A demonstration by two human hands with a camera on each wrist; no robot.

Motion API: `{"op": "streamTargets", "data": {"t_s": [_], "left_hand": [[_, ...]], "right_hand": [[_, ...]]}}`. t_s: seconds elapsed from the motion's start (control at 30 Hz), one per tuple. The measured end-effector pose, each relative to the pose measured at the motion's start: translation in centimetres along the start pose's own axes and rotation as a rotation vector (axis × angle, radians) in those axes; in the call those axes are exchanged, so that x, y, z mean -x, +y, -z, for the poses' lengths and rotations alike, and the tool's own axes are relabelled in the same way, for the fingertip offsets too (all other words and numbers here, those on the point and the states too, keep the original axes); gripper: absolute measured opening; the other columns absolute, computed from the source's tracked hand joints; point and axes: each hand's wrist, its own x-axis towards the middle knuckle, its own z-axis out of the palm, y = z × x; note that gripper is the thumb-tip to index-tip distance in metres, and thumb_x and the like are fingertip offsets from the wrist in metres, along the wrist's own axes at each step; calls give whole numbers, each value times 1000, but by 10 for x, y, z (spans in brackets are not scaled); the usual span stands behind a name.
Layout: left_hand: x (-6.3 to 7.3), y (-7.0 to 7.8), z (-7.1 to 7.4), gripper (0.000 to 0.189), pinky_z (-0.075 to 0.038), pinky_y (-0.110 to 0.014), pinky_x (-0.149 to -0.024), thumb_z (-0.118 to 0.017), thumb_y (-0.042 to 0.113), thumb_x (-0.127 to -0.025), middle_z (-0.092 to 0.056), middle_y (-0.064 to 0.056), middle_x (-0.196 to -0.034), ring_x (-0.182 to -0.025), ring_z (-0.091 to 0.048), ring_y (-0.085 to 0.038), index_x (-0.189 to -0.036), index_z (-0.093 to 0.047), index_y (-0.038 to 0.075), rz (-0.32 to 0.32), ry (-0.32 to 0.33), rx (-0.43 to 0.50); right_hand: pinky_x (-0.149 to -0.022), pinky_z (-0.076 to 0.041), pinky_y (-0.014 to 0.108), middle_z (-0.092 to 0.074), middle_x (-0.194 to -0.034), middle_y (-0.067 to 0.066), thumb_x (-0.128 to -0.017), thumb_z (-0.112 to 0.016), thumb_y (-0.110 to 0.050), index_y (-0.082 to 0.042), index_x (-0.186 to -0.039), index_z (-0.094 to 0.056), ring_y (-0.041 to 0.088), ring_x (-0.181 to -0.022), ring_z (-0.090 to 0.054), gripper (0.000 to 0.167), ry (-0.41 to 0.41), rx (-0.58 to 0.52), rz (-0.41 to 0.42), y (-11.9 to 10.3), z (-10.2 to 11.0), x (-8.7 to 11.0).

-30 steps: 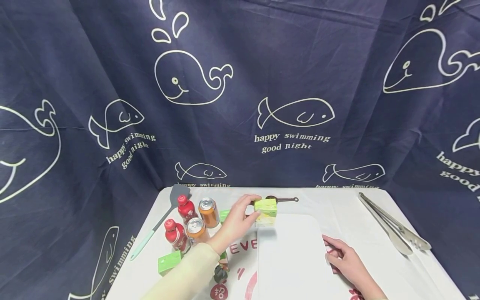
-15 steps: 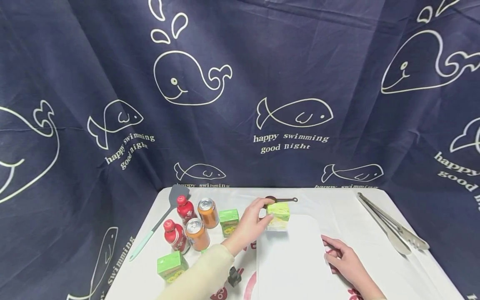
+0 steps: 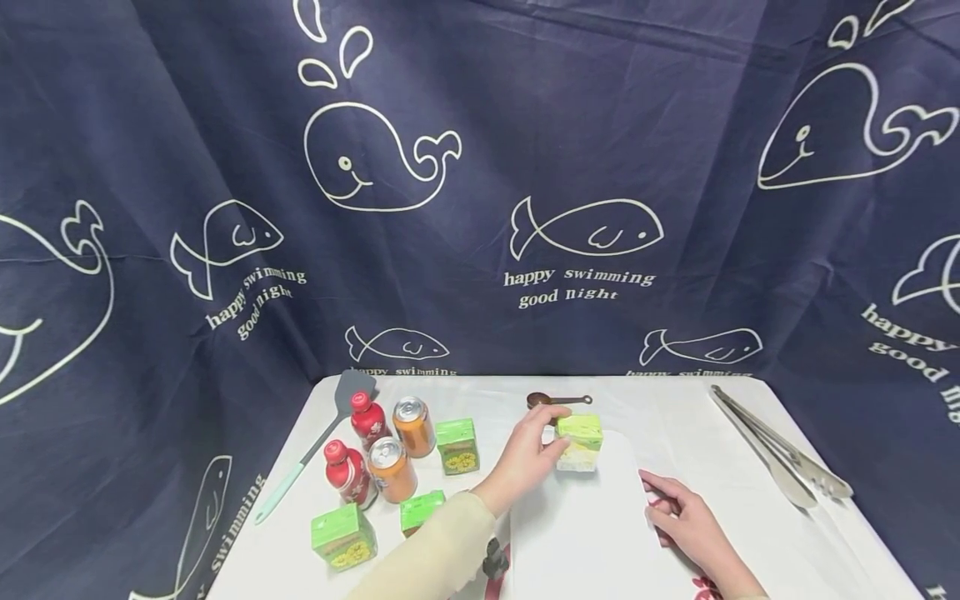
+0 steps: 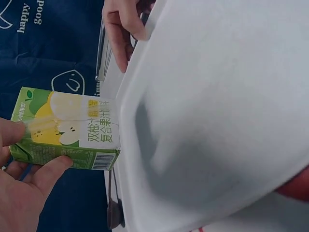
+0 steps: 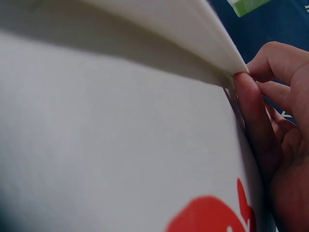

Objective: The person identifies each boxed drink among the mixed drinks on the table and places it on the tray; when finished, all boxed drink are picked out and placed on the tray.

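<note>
My left hand (image 3: 527, 450) holds a green and yellow juice carton (image 3: 579, 443) upright over the far end of a white board (image 3: 592, 533) with rounded corners. The left wrist view shows thumb and fingers on either side of the carton (image 4: 67, 126); whether its base touches the board I cannot tell. At the board's right edge my right hand (image 3: 686, 521) pinches the rim between thumb and curled fingers. In the right wrist view, that hand (image 5: 275, 111) grips the edge of the board (image 5: 193, 34), with a shadowed gap beneath it.
Green cartons (image 3: 457, 446), orange cans (image 3: 392, 471) and red bottles (image 3: 349, 475) stand at the left. Beyond them lies a spatula (image 3: 318, 437). A brown spoon (image 3: 558, 400) lies behind the board, and metal tongs (image 3: 780, 450) lie at the right.
My left hand has moved right with the juice carton, and lower, over the board's far end. Cartons behind that arm have come into sight. The right hand keeps its place at the board's edge.
</note>
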Motion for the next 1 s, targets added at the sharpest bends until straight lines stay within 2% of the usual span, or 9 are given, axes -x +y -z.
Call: {"op": "streamTargets", "data": {"t_s": [0.27, 0.43, 0.6, 0.83, 1.0], "left_hand": [[-3, -9, -19, 39, -53, -24, -98, -70, 7, -98, -61, 6, -130, -119, -57, -8, -136, -63, 13, -20, 7, 16], [-5, -9, -33, 40, -53, -29, -101, -72, 5, -96, -61, 6, -126, -116, -57, -6, -135, -64, 13, -31, 10, 2], [-6, -12, -44, 40, -54, -33, -104, -71, 5, -97, -61, 7, -129, -118, -58, -6, -136, -63, 11, -10, 10, 20], [-8, -17, -55, 41, -48, -26, -107, -72, 8, -97, -61, 10, -128, -118, -57, -4, -136, -64, 14, 2, 26, 0], [-7, -17, -59, 41, -49, -27, -108, -71, 9, -98, -59, 13, -126, -118, -56, -3, -137, -63, 14, 34, 23, 23]], "right_hand": [[-49, -58, 31, -59, -130, 19, -88, -72, 4, 3, -148, -54, 15, -65, -61, 62, -3, 25, -31, -3, -2, -1], [-50, -58, 30, -58, -133, 18, -89, -73, 0, 3, -150, -52, 15, -68, -61, 64, -3, 51, -58, -2, -1, 0], [-51, -58, 30, -57, -134, 19, -90, -73, 0, 3, -150, -50, 15, -68, -61, 65, -11, 51, -64, -2, -1, -1], [-50, -58, 29, -59, -131, 19, -88, -72, 1, 4, -149, -52, 16, -64, -61, 64, -1, 53, -60, -2, 0, -1], [-50, -57, 29, -60, -129, 19, -87, -72, 2, 4, -148, -53, 18, -62, -62, 64, 3, 46, -69, 0, -1, -2]]}}
